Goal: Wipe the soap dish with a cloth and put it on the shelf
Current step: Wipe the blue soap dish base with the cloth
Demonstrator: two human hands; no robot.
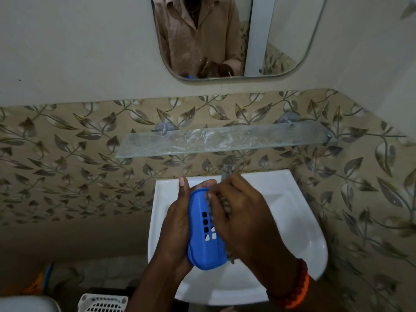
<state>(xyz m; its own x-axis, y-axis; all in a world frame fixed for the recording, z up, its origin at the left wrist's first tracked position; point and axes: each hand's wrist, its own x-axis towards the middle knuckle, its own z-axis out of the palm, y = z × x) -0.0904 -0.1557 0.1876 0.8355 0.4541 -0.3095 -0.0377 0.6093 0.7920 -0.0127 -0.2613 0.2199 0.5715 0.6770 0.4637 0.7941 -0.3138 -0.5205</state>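
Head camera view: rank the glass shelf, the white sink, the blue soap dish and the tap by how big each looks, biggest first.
1. white sink, though both hands cover part of it
2. glass shelf, wider than the sink but a thin strip
3. blue soap dish, nearer the camera, so it looks bigger than it is
4. tap, partly hidden

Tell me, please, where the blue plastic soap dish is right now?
The blue plastic soap dish is centre frame above the white sink, gripped by the left hand, below the glass shelf.

white sink (292, 212), tap (227, 168), mirror (281, 41), basket (101, 304)
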